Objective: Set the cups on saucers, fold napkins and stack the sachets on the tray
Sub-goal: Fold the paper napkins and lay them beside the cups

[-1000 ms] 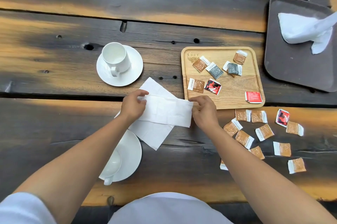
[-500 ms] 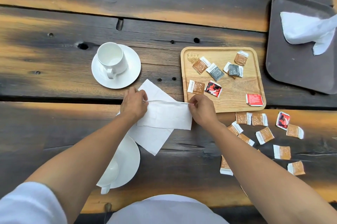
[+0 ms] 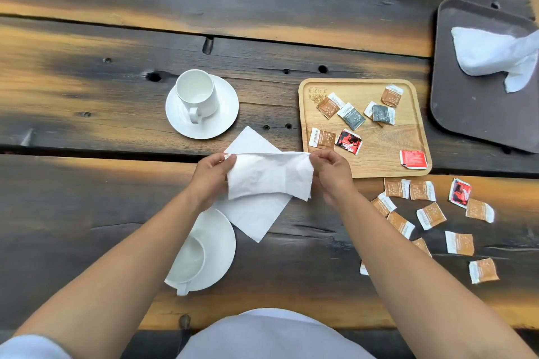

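Observation:
A folded white napkin point(image 3: 268, 174) hangs between my left hand point(image 3: 211, 177) and my right hand point(image 3: 329, 172), each pinching a top corner just above the table. Under it a second white napkin point(image 3: 256, 218) lies flat. A white cup point(image 3: 197, 94) stands on its saucer point(image 3: 224, 113) further back. Close to me a second cup point(image 3: 189, 262) sits on a saucer point(image 3: 218, 244), partly hidden by my left forearm. The wooden tray point(image 3: 379, 151) holds several sachets point(image 3: 351, 116). More sachets point(image 3: 431, 214) lie loose on the table to the right.
A dark plastic tray point(image 3: 466, 113) at the far right carries a crumpled white tissue pack point(image 3: 493, 52). The dark plank table point(image 3: 116, 37) has gaps and knot holes. Its near edge runs just in front of my body.
The folded napkin has come up off the table; both hands now pinch its top corners and hold it hanging, where before they pressed it flat.

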The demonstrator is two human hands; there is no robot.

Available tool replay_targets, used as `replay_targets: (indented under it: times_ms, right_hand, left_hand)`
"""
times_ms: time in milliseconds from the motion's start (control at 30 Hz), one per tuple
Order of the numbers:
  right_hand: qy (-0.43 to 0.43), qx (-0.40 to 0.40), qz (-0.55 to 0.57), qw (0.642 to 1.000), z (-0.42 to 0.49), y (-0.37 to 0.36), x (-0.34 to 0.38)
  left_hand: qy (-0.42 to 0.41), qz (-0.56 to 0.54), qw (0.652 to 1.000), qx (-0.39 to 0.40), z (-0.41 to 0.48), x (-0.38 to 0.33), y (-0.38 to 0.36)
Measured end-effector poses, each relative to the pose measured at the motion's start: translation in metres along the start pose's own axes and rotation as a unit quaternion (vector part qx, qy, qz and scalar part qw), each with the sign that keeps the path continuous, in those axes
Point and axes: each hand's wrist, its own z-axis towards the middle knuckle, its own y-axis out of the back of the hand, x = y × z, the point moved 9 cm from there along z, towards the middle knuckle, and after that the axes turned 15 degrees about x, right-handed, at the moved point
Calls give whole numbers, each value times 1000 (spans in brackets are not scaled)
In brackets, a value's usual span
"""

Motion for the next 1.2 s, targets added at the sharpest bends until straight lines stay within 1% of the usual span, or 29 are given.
replay_targets:
  times_ms: [67,133,200,267,367,500,667,767,933,1100,1200]
  right_hand:
    - [-12,5,11,1000,-3,-4,-9]
    - [-62,33,14,997,-6,-11,-26]
    - [-114,51,-17,992,-10,-16,-45]
    - [-127,34,-35,991,-14,-16,-55]
    - [-121,-3,-31,992,-19,-15,-59]
    - [-96,-34,-64,993,-23,-10,-45]
    - [-40,-10,-77,996,-34,-24,-23]
    - [-22,10,-78,997,-39,-35,-17]
    - [1,16,-86,996,-40,-45,-8]
    - [-13,-30,-118,993,-35,-25,-8]
    - [-27,-43,-142,989,-31,-12,-13]
  left_hand:
    - [-11,15,999,-28,-6,4,7]
    - [-4,38,997,-66,-11,10,17]
    - [29,56,994,-92,-13,22,24]
    - [73,67,989,-109,-15,33,31]
    - [100,75,985,-122,-16,39,35]
    - [97,88,984,-119,-14,35,33]
    - [100,99,984,-108,-10,39,19]
    - [103,91,985,-101,-6,46,12]
    - [100,43,991,-81,-4,52,1]
    - [81,27,992,-96,-10,42,18]
    - [58,22,994,-91,-12,33,29]
